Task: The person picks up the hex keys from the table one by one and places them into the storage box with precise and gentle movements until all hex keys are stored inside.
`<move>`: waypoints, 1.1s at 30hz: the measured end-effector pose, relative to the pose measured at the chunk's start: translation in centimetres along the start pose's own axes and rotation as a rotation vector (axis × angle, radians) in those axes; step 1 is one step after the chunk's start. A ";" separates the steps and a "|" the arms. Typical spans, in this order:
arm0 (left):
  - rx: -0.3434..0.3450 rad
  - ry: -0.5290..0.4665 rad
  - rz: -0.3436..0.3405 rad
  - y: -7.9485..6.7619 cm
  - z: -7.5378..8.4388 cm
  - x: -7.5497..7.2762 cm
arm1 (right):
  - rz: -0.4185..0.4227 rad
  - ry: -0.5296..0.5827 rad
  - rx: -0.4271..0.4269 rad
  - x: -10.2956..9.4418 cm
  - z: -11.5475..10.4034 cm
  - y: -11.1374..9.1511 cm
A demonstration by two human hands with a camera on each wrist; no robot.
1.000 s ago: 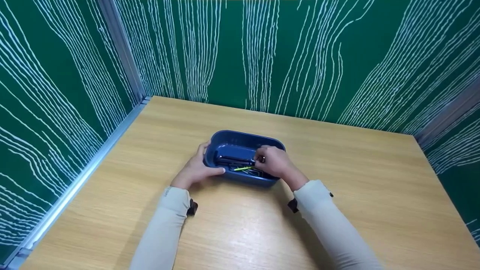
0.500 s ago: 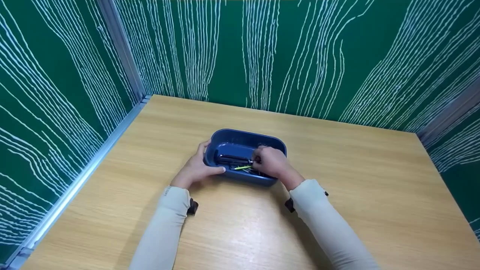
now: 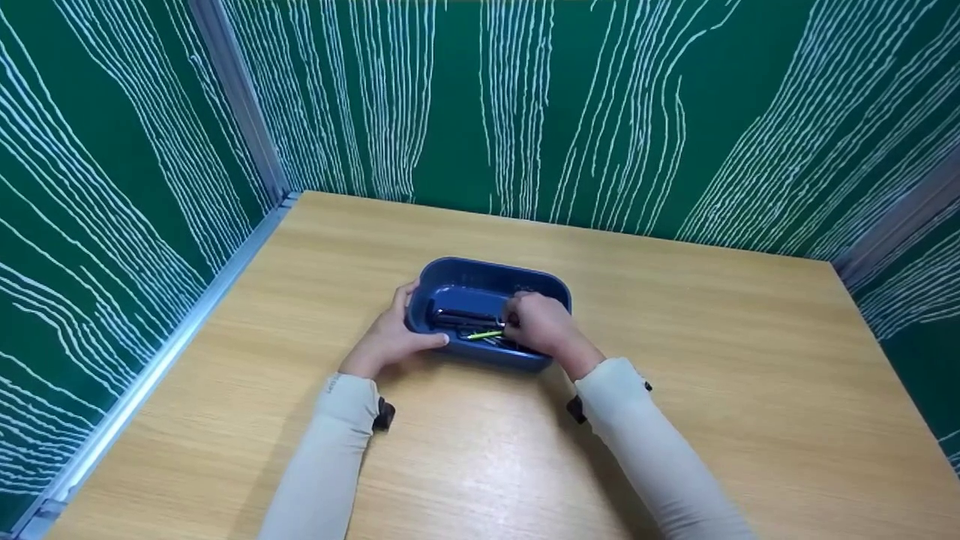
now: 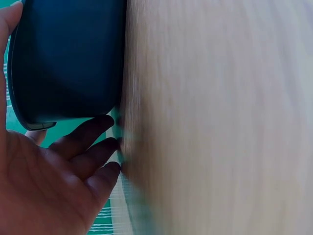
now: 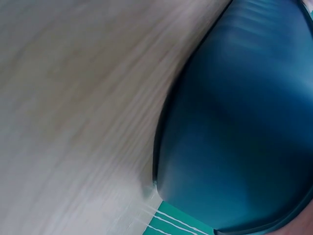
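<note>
A blue oblong box [image 3: 491, 358] with rounded corners sits on the table. Inside lie a long dark pen-like stick [image 3: 465, 318], a yellow-green stick [image 3: 484, 334] and several thin dark pieces near the front wall. My left hand [image 3: 394, 337] holds the box's left end, thumb on the near rim and fingers round the end wall. In the left wrist view, spread fingertips [image 4: 103, 122] lie under its corner. My right hand [image 3: 544, 322] reaches in over the right side, fingers bent down at the sticks' right ends. Its fingertips are hidden, so I cannot tell what it pinches.
The wooden table [image 3: 712, 337] stretches out around the box. Green walls [image 3: 457, 112] with white wavy lines stand behind and at both sides, with a metal post [image 3: 240, 97] at the left corner.
My right hand has shifted slightly left and deeper among the sticks in the box, covering their right ends. My left hand and the box stay nearly in place.
</note>
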State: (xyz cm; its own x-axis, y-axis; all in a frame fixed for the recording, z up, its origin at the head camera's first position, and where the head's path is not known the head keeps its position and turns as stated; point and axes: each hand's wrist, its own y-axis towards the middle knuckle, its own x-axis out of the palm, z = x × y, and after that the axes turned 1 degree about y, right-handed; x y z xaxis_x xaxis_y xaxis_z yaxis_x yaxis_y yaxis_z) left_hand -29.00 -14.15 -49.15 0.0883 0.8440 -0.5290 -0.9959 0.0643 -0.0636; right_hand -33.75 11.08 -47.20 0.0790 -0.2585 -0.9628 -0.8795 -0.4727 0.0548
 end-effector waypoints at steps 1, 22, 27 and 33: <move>-0.001 0.001 0.001 0.0 0.0 0.0 | -0.002 0.000 0.001 0.0 0.0 0.0; -0.014 0.012 0.004 -0.1 0.0 -0.1 | 0.026 -0.059 -0.054 0.1 0.1 0.0; 0.000 0.007 -0.010 -0.1 0.0 -0.1 | 0.014 -0.065 -0.057 0.0 0.1 0.0; -0.003 0.005 0.001 -0.2 0.0 0.0 | 0.022 -0.076 -0.049 0.0 0.0 -0.1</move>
State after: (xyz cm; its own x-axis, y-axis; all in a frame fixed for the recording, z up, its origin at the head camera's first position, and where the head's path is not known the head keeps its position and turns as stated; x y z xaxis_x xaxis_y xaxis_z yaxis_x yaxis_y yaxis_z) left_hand -28.85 -14.17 -49.09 0.0875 0.8414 -0.5333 -0.9959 0.0621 -0.0654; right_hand -33.69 11.17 -47.17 0.0224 -0.2053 -0.9784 -0.8564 -0.5088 0.0872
